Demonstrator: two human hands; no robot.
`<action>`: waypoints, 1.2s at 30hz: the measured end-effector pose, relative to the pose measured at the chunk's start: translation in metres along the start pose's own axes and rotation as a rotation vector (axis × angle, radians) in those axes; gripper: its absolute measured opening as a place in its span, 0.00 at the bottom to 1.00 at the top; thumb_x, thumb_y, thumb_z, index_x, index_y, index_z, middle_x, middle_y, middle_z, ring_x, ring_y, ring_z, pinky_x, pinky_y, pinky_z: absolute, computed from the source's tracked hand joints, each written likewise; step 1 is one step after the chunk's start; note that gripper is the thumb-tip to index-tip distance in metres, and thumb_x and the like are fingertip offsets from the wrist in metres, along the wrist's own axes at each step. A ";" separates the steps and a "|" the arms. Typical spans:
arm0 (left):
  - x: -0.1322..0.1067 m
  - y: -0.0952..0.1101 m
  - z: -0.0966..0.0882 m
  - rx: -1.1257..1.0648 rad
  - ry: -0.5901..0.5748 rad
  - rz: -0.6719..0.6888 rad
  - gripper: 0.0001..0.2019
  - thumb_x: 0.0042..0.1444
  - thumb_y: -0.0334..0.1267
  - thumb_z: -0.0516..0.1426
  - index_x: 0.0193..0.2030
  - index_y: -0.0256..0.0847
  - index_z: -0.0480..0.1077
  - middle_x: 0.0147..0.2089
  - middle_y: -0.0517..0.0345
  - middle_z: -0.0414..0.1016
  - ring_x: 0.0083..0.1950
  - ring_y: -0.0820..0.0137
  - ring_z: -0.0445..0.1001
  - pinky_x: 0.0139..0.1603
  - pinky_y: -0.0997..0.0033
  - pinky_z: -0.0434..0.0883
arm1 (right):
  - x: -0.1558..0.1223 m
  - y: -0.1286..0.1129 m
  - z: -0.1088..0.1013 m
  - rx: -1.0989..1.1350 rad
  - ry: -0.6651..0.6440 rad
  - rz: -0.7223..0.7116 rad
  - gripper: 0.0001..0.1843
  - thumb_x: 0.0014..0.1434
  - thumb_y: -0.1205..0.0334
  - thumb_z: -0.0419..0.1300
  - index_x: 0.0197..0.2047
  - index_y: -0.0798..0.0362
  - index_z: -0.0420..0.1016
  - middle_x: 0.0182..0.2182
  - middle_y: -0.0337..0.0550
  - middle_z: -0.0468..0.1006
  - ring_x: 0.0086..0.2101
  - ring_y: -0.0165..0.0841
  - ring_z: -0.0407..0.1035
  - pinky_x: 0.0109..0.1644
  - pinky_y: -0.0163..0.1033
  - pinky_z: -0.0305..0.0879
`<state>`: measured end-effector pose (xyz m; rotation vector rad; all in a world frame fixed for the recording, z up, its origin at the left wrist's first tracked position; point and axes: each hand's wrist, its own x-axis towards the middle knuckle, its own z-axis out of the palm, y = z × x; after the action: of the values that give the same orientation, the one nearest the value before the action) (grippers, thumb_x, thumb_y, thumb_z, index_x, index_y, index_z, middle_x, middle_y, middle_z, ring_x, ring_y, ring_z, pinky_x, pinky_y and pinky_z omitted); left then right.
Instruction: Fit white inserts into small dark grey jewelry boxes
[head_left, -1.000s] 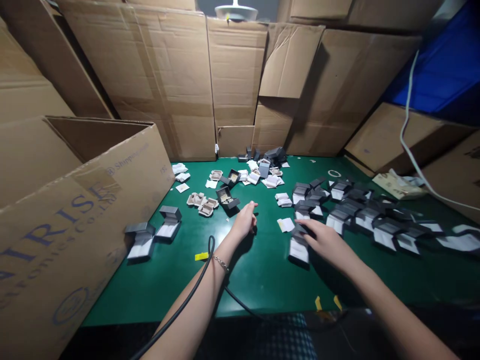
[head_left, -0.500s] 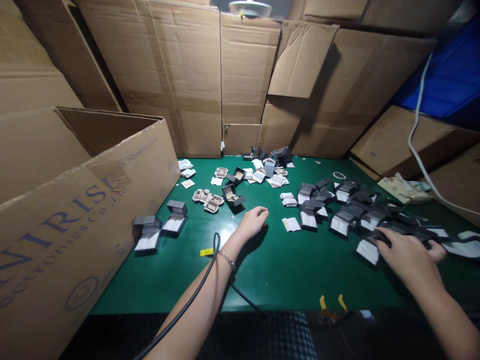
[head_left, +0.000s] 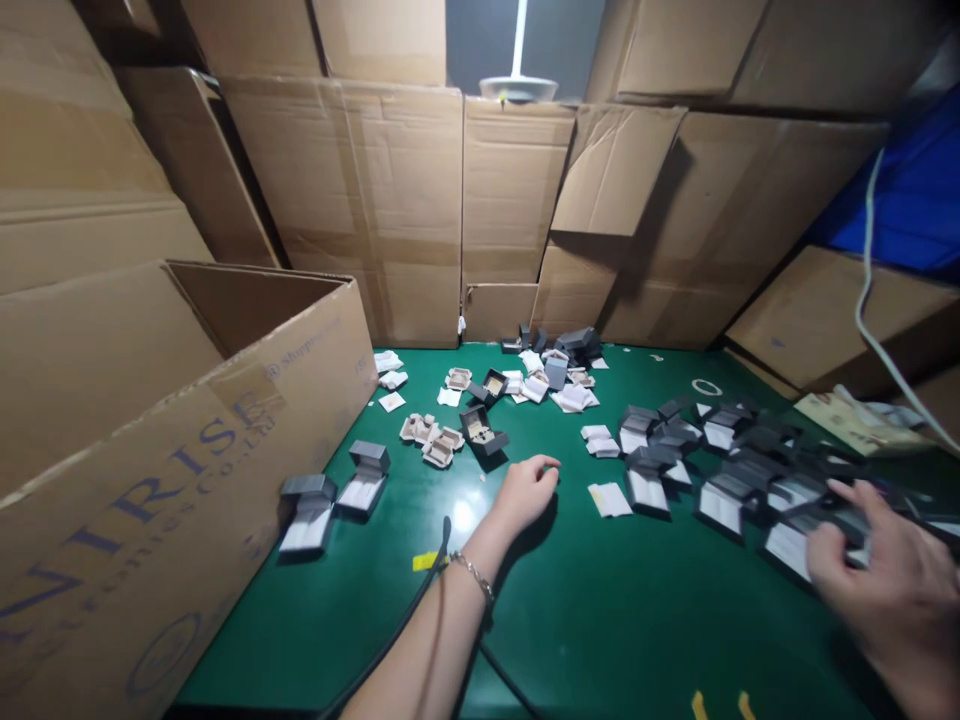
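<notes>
My left hand [head_left: 526,492] rests on the green table [head_left: 585,610] with its fingers loosely curled and nothing in them, just below an open dark box [head_left: 483,430]. A thin bracelet circles that wrist. My right hand [head_left: 892,585] is at the far right, blurred, its fingers bent around a grey open box [head_left: 810,535] at the near edge of a pile of several grey boxes [head_left: 742,460].
A large open cardboard carton [head_left: 172,440] stands at the left. Two grey boxes [head_left: 337,490] lie beside it. Beige inserts [head_left: 431,440] and white cards [head_left: 609,498] are scattered mid-table. Cardboard sheets wall the back. A black cable [head_left: 405,620] crosses my left forearm.
My right hand has gone from the middle boxes to the right end of the pile and taken hold of a box there. The left hand stayed put; the view tilted up.
</notes>
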<state>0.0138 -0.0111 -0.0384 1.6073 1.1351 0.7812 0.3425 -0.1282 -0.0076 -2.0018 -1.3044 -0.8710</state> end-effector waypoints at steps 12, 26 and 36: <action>-0.004 0.011 -0.004 0.186 -0.034 0.004 0.18 0.56 0.39 0.47 0.48 0.42 0.74 0.43 0.55 0.79 0.42 0.67 0.75 0.46 0.70 0.69 | 0.139 -0.248 0.121 0.087 -0.719 -0.185 0.35 0.59 0.54 0.50 0.66 0.57 0.47 0.44 0.61 0.76 0.42 0.50 0.73 0.41 0.49 0.67; -0.004 0.008 -0.001 0.213 -0.032 0.000 0.19 0.57 0.39 0.47 0.52 0.43 0.72 0.40 0.56 0.79 0.42 0.67 0.76 0.47 0.69 0.70 | 0.151 -0.286 0.129 0.021 -0.804 -0.156 0.29 0.55 0.51 0.53 0.56 0.59 0.60 0.44 0.64 0.74 0.45 0.52 0.71 0.43 0.50 0.66; -0.005 0.008 -0.002 0.228 -0.017 -0.012 0.19 0.57 0.40 0.47 0.51 0.43 0.72 0.36 0.55 0.79 0.40 0.65 0.75 0.43 0.68 0.69 | 0.131 -0.256 0.063 0.430 -1.305 -0.375 0.23 0.54 0.52 0.53 0.51 0.50 0.65 0.28 0.41 0.77 0.28 0.36 0.70 0.33 0.38 0.64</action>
<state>0.0127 -0.0159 -0.0298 1.7893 1.2561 0.6464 0.1568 0.0797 0.0877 -1.9306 -2.2975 0.7701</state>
